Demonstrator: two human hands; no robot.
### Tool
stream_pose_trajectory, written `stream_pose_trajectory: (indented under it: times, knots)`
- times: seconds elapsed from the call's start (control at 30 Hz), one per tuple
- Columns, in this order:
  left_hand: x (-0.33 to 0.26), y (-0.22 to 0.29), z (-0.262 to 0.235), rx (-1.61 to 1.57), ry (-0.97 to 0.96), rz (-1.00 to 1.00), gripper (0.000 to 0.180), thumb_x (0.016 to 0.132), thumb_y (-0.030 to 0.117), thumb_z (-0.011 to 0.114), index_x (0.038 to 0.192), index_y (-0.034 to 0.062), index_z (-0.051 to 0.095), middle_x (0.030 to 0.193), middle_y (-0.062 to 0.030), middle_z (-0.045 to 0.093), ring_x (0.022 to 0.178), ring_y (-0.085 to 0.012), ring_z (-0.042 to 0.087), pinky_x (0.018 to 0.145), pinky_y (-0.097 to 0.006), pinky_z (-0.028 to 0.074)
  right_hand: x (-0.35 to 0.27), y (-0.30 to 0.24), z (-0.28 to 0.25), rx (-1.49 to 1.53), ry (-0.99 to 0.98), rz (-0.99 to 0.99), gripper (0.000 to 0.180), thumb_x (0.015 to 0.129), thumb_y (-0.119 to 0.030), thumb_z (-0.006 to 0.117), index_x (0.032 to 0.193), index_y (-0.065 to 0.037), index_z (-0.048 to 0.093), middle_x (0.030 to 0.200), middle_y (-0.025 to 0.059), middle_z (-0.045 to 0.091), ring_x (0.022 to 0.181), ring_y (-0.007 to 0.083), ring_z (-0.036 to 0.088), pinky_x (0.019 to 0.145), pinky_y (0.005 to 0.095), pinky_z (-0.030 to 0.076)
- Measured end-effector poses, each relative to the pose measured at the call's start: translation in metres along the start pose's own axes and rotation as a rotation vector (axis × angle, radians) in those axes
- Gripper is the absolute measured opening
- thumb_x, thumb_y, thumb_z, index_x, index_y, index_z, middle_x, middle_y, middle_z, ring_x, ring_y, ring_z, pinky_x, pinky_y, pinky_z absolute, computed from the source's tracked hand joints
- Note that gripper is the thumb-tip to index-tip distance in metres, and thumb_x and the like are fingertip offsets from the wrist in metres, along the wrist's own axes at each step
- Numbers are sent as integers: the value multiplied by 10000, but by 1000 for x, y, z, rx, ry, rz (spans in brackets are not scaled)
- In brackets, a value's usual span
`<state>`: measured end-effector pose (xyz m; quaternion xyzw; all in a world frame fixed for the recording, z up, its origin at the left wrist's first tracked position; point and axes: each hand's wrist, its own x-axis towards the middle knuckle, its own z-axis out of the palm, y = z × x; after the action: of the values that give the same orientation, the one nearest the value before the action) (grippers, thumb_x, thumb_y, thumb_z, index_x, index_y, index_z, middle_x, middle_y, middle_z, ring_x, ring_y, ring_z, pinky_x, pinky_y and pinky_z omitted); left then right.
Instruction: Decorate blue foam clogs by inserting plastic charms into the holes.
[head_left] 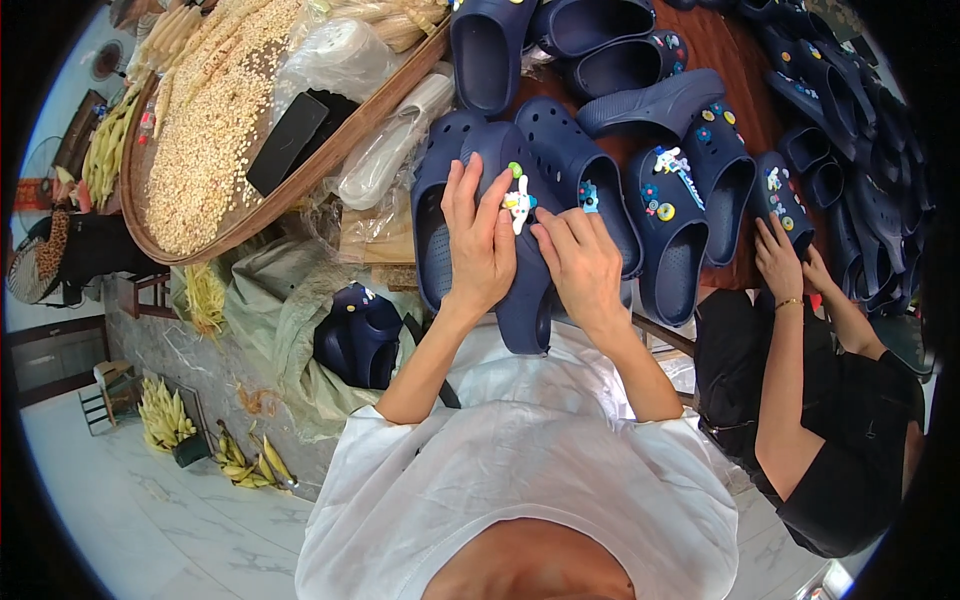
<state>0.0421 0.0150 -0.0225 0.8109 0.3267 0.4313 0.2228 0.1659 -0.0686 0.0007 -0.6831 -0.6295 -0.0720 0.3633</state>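
Observation:
A dark blue clog (528, 290) lies between my hands at the table's near edge, its heel end toward me. On its upper sit a white cartoon charm (519, 205) and a small green charm (515, 170). My left hand (480, 240) rests over the clog's left side, fingers wrapped across the upper and thumb beside the white charm. My right hand (582, 262) grips the clog's right side, bent fingertips and thumb close to that charm. Directly beside are another blue clog (432, 250) on the left and one with a light blue charm (625, 235) on the right.
Many blue clogs (600, 70) cover the brown table. A large woven tray (300, 205) of pale kernels, with a black phone-like slab (290, 145), stands left. A co-worker's hands (780, 262) hold a charmed clog at right. An open sack (285, 300) holds clogs.

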Motion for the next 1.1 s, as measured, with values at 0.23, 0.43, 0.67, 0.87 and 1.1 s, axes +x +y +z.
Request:
stream_pose_trajectory:
  times: [0.23,0.43,0.67,0.87,1.1]
  knots:
    - [-1,-2,1,-7,16,-1,369,978,82,439,1310,30,590,1514,-202,376,1431,-399,279,1154,-472,219,4,15,1,115,-1,104,138,863,-98,693,985,-34,676,837,97,590,726,268,597,649,366,498]
    - [-1,-2,-1,-17,14,-8,367,977,85,441,1306,29,594,1508,-200,384,1429,-397,284,1156,-470,219,-1,38,4,285,43,410,104,973,-111,583,1000,-57,669,854,124,600,751,325,629,654,384,490]
    - [-3,-1,-5,-32,39,-10,370,957,65,484,1309,13,586,1498,-216,379,1408,-397,323,1147,-459,249,-16,63,6,107,16,355,106,950,-47,577,1039,-29,632,969,155,557,842,363,625,712,423,498]
    - [-17,8,-17,-97,17,-108,430,930,75,535,1352,-5,532,1490,-258,342,1369,-411,362,1127,-455,288,-13,66,7,-23,-6,356,101,957,-34,557,1000,-2,642,953,157,573,833,362,620,727,425,488]
    - [-30,17,-19,-126,12,-177,507,907,68,560,1398,-19,468,1485,-265,340,1355,-398,383,1125,-435,293,-9,61,3,-99,-5,253,96,930,-62,600,994,-10,647,917,152,563,811,349,606,705,429,494]
